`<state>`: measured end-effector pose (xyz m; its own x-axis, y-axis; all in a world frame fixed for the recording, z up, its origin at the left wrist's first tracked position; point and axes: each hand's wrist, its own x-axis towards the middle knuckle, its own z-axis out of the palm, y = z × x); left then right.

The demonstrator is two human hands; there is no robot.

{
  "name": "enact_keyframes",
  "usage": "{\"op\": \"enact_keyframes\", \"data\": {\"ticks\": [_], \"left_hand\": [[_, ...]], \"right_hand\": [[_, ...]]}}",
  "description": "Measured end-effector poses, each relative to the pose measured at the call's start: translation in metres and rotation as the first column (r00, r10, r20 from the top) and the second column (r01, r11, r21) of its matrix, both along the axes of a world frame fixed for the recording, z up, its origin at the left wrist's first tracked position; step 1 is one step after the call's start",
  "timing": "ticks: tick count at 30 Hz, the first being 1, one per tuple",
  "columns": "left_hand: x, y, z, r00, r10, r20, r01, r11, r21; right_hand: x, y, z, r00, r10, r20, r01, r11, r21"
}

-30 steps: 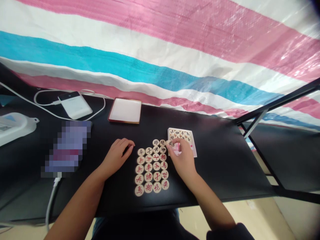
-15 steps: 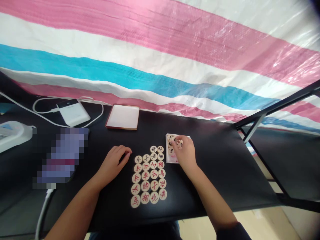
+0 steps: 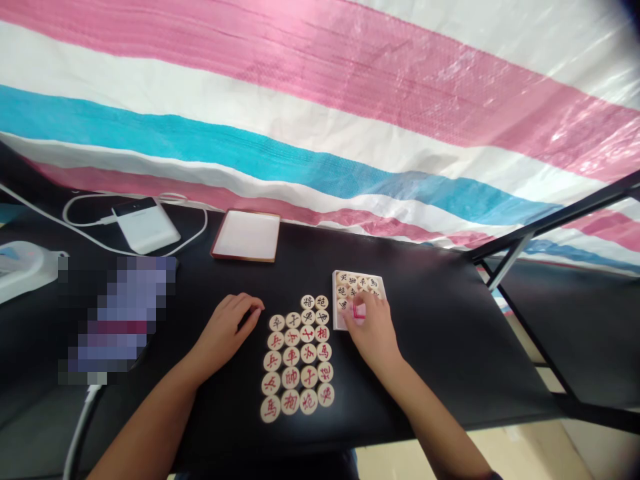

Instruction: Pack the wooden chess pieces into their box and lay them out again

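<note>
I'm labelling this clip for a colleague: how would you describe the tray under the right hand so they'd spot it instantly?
On the black tabletop, find the rows of round wooden xiangqi pieces near the front edge. Just right of them sits a small white square tray, holding more pieces under the right hand. The larger brown-rimmed white tray farther back shows no pieces.

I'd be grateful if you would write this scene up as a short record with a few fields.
Left hand: curled on the black table top, beside the rows, holding nothing visible.
Right hand: over the near edge of the white square tray, touching its pieces; whether it holds one is unclear.
Rows: round wooden xiangqi pieces, laid face up on the table.
Tray contents: more xiangqi pieces.
Farther off: white power bank, brown-rimmed white tray, striped tarpaulin.
</note>
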<state>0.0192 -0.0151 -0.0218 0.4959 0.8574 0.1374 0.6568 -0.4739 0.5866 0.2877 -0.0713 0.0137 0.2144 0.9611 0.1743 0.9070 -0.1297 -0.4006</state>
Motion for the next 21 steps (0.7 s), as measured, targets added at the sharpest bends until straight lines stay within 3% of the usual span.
{"op": "enact_keyframes", "data": {"ticks": [7,13,17,21], "left_hand": [[0.001,0.000,0.000,1.000,-0.007,-0.003,0.007,1.000,-0.006],[0.001,0.001,0.000,1.000,-0.004,0.003,0.004,1.000,-0.001],[0.000,0.001,0.000,1.000,-0.007,0.006,0.007,1.000,-0.001],[0.000,0.000,-0.001,1.000,-0.006,0.010,0.006,1.000,0.006]], "right_hand": [[-0.005,0.000,-0.007,1.000,-0.004,0.026,0.005,0.999,-0.040],[0.006,-0.002,0.002,0.999,0.002,-0.034,-0.001,1.000,0.011],[0.015,0.019,0.002,0.993,-0.114,-0.026,0.116,0.990,0.084],[0.016,0.037,-0.005,0.993,-0.121,0.009,0.119,0.983,0.138]]}}
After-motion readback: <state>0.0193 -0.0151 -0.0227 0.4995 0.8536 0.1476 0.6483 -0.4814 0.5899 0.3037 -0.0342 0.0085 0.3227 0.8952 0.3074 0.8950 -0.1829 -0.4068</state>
